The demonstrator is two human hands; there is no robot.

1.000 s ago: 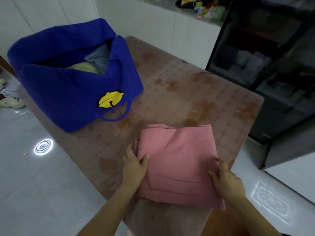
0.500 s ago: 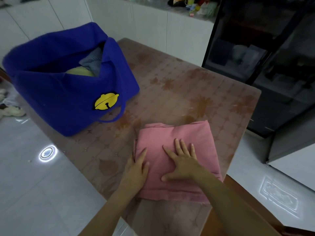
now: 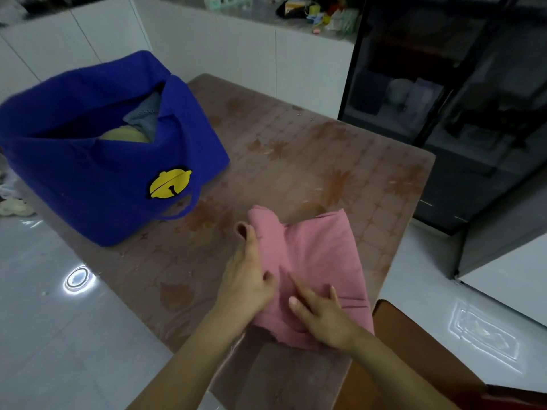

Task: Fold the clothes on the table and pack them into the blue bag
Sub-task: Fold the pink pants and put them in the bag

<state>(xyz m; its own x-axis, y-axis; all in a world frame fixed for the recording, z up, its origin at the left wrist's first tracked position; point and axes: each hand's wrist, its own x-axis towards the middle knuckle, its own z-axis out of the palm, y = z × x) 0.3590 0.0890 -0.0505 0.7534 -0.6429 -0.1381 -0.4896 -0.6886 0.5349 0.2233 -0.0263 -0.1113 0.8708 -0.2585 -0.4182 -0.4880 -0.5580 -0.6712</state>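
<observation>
A folded pink garment (image 3: 322, 255) lies near the front of the brown patterned table (image 3: 340, 155). My left hand (image 3: 247, 281) grips its left edge, fingers beneath and thumb on top, and that edge is raised and bunched toward the middle. My right hand (image 3: 321, 313) presses flat on the garment's near part, just right of the left hand. The blue bag (image 3: 88, 179), with a yellow bell badge (image 3: 169, 183), stands open at the table's back left. Grey (image 3: 146, 113) and yellow-green (image 3: 124, 134) clothes show inside it.
A black glass-fronted cabinet (image 3: 444, 99) stands right of the table. White cupboards (image 3: 242, 60) with a cluttered countertop run behind. A brown wooden chair part (image 3: 414, 359) is at the near right corner. Glossy white floor (image 3: 59, 321) lies to the left.
My left hand has lifted the garment's left edge and drawn it inward. My right hand came from the right edge to the middle, then to the garment's near part.
</observation>
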